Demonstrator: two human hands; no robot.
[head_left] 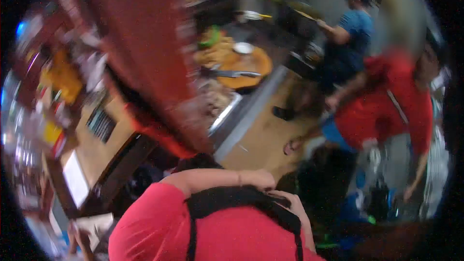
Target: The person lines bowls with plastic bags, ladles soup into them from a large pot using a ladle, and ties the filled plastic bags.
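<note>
Across the chest of the pink shirt (222, 237) runs a black strap or bag (232, 195). My left hand (261, 179) is closed at its upper edge; what its fingers hold, if anything, is hidden. Right beside it, my right hand (288, 200) has its fingers closed on the black strap. Motion blur hides the finer detail of both hands.
A large dark red panel (145, 34) crosses the upper left. Beyond it, a counter holds a round orange board (261, 60) with a knife (237, 74) and a metal tray (224, 113). People in blue (355, 26) and red (386, 116) stand at the right.
</note>
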